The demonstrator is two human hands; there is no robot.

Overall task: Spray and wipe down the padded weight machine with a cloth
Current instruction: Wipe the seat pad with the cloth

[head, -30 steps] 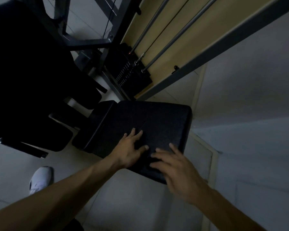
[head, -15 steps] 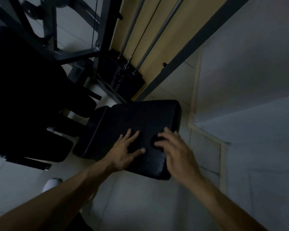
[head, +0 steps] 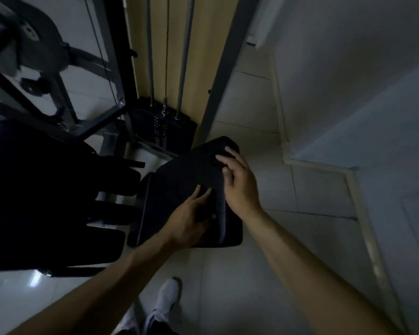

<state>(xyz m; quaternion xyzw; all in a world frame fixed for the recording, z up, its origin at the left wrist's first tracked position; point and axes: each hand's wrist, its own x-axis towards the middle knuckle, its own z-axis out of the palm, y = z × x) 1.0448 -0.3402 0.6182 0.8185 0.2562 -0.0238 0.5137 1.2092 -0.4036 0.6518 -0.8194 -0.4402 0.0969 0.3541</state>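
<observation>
A: Pad (head: 186, 175), where is it?
B: Mid-scene, black, just on the near side of the weight stack (head: 165, 131).
A: And the 2 hands?
B: Left hand (head: 191, 218) lies flat on the pad's near part, fingers straight. Right hand (head: 237, 184) touches the far right corner, fingers bent; too dark to tell whether they grip anything.

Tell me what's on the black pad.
Both hands rest on the pad: left hand flat near the middle, right hand at the far corner. Too dark to tell if a cloth lies under them; what the palms cover is hidden.
</observation>
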